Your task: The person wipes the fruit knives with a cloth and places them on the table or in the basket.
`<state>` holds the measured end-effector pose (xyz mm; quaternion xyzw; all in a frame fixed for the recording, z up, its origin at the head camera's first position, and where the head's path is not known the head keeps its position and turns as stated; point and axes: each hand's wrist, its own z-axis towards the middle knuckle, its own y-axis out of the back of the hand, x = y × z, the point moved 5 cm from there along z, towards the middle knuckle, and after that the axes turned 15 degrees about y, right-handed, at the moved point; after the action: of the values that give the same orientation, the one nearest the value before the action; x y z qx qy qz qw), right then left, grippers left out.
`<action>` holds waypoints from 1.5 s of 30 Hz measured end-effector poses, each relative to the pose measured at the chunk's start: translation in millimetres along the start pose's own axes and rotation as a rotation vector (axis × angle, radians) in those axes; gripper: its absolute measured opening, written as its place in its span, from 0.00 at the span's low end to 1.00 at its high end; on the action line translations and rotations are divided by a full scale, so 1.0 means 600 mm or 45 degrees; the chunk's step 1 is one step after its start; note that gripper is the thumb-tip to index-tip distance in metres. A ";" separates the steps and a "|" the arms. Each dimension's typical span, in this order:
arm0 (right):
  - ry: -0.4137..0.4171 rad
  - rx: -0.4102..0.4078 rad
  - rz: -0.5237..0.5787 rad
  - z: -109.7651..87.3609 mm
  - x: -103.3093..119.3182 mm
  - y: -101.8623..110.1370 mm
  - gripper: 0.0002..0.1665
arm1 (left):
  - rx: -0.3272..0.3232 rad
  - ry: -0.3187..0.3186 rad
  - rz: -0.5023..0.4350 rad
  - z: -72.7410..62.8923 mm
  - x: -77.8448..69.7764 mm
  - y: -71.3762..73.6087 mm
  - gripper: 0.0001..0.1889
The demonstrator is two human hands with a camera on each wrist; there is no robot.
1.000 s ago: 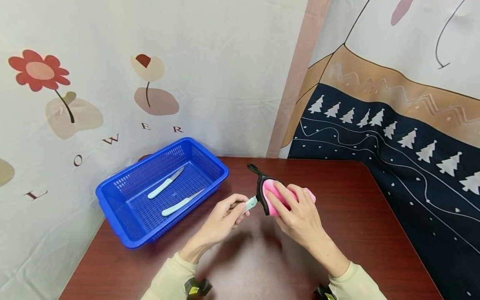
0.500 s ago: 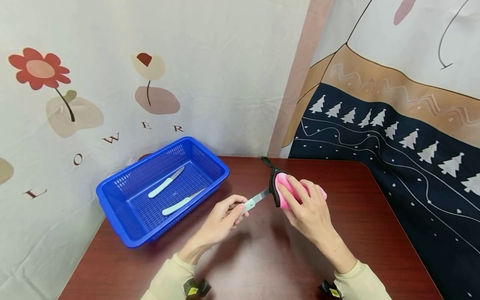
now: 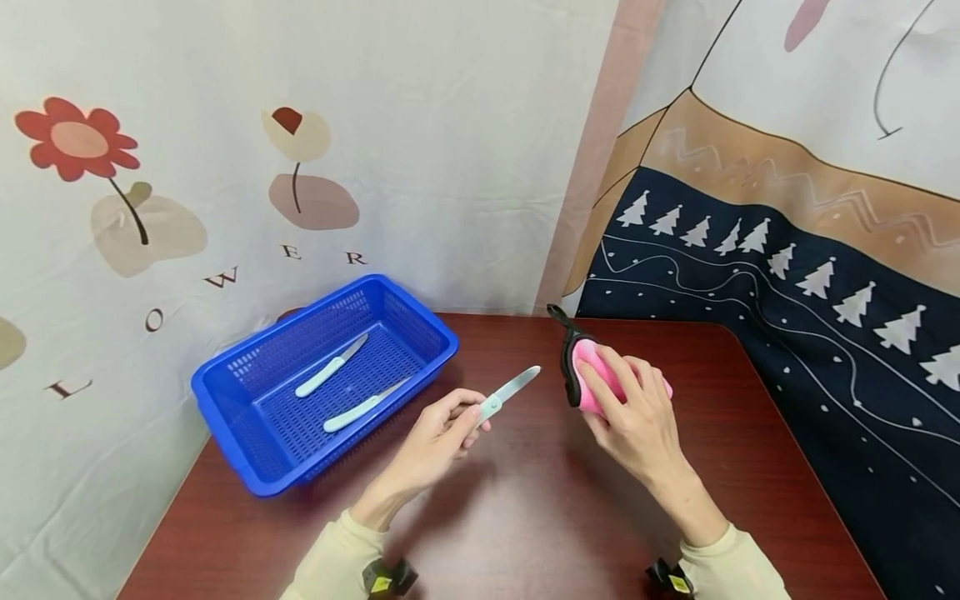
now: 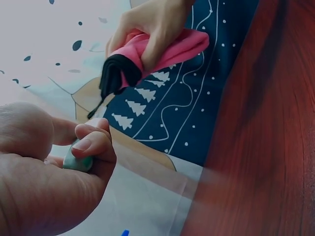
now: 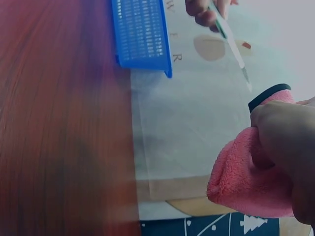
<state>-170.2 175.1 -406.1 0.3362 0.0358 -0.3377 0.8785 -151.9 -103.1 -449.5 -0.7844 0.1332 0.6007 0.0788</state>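
In the head view my left hand [image 3: 438,437] grips a knife [image 3: 510,393] by its pale mint handle, the bare blade pointing up and to the right. My right hand [image 3: 637,417] holds a folded pink cloth [image 3: 592,367] with black edging and a black hanging loop. A gap separates the blade tip from the cloth. The right wrist view shows the cloth [image 5: 246,182] bunched under the fingers, with the knife blade [image 5: 236,51] pointing toward its black edge. From the left wrist, only the handle's butt end [image 4: 78,161] shows within the curled fingers.
A blue perforated basket [image 3: 258,479] stands at the left of the brown table [image 3: 555,533]. Inside lie two similar knives, an upper one [image 3: 330,367] and a lower one [image 3: 367,407]. Printed curtains [image 3: 450,167] hang behind the table and along its right side.
My right hand has drawn the cloth up and to the right, off the blade, which was covered and is now fully bare. My left hand has barely moved with the knife.
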 end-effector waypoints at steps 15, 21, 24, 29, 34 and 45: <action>0.187 -0.055 0.072 0.044 0.065 -0.017 0.24 | 0.047 0.008 0.004 0.004 -0.009 -0.019 0.15; 0.235 -0.023 0.078 0.045 0.081 -0.027 0.23 | 0.041 0.022 0.030 0.004 -0.012 -0.022 0.15; 0.239 -0.024 0.053 0.046 0.082 -0.026 0.23 | 0.033 0.026 0.035 0.005 -0.011 -0.022 0.15; 0.250 -0.068 0.005 0.052 0.080 -0.020 0.22 | 0.012 0.026 0.041 0.007 -0.012 -0.023 0.14; 0.257 -0.095 -0.019 0.057 0.076 -0.012 0.22 | 0.003 0.025 0.034 0.007 -0.014 -0.022 0.14; 0.282 -0.096 0.064 0.061 0.081 -0.012 0.22 | -0.003 0.030 0.046 0.007 -0.014 -0.021 0.15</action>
<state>-143.2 121.0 -395.9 0.3390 0.1368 -0.2747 0.8893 -153.8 -89.2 -443.2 -0.7889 0.1475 0.5929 0.0652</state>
